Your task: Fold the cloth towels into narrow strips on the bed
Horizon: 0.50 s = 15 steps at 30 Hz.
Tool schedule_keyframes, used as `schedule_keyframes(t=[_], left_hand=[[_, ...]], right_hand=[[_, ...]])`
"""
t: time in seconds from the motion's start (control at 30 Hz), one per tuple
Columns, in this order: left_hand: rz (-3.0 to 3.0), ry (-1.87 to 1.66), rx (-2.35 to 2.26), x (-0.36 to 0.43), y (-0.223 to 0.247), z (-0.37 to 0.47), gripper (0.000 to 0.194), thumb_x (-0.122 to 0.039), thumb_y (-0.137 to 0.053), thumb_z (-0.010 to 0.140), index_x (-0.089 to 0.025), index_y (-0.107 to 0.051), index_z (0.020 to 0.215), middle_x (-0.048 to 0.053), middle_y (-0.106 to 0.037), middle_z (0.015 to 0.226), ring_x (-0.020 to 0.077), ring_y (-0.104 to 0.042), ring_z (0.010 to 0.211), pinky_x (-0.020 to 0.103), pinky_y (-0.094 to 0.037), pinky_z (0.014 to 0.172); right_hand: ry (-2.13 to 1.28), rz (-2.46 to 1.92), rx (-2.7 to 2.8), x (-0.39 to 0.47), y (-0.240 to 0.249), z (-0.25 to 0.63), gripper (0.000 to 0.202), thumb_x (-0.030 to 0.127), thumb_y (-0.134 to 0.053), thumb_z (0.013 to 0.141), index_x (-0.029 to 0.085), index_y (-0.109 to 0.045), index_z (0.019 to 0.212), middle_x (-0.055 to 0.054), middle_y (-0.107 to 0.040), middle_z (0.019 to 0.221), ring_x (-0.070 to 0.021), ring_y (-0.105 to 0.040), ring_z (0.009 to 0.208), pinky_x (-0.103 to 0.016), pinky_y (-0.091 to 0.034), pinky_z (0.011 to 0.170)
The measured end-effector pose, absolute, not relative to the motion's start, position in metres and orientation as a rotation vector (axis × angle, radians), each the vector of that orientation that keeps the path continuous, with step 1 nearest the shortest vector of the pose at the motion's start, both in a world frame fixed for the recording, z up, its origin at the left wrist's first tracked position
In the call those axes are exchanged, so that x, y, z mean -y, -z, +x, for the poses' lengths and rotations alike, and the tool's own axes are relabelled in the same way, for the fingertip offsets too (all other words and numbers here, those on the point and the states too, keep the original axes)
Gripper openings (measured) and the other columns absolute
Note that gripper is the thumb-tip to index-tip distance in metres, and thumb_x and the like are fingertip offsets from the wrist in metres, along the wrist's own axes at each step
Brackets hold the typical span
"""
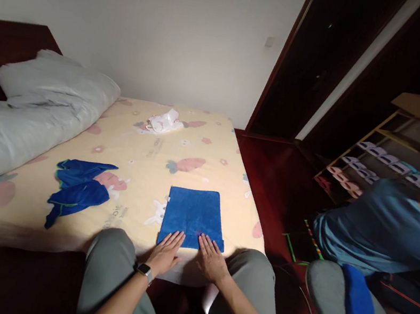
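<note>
In the head view, our left hand (165,254) and right hand (212,260) lie palm down, fingers straight and uncurled, clasping nothing. Under their fingertips is the flat, roughly square, royal-blue plush cloth (194,211), spreading forward from them; we judge that two-handed pressure along its near edge holds it smooth and aligned. Its short nap looks soft. Below it stretches the cream fabric sheet printed with carrots and rabbits (231,152). Left of our hands rests a limp, rumpled blue cloth with green edging (80,199), seemingly set aside; farther ahead, a crinkled white plastic bag (165,121); far left, a bulky grey quilt (42,95).
</note>
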<state>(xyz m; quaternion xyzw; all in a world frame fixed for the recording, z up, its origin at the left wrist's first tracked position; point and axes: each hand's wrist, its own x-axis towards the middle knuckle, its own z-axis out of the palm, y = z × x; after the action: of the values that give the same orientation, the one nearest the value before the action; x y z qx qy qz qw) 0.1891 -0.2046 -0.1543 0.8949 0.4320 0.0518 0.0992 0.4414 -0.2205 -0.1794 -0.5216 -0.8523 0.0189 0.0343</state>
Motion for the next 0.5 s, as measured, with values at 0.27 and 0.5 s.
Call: schedule_keyframes(t=[0.27,0.5], left_hand=[[2.499,0.011,-1.416,0.202,0.145,0.166,0.074,-0.015,-0.043,0.085,-0.019,-0.022,0.156,0.008,-0.024,0.163,0.0206,-0.020,0.151,0.043,-0.019,0.122],[2.410,-0.132,-1.497,0.194,0.121,0.168,0.055,-0.011,-0.045,0.087,-0.019,-0.051,0.141,0.010,-0.051,0.148,0.0214,-0.046,0.136,0.037,-0.035,0.115]], right_hand=[[0.022,-1.775,2.539,0.221,0.174,0.465,0.069,0.008,-0.043,0.082,0.016,-0.039,0.150,-0.012,-0.038,0.155,-0.0264,-0.038,0.142,-0.045,-0.040,0.112],[-0.046,-1.861,2.480,0.209,0.150,0.462,0.059,0.002,-0.038,0.087,0.018,-0.050,0.143,-0.014,-0.050,0.147,-0.0258,-0.052,0.130,-0.042,-0.048,0.104]])
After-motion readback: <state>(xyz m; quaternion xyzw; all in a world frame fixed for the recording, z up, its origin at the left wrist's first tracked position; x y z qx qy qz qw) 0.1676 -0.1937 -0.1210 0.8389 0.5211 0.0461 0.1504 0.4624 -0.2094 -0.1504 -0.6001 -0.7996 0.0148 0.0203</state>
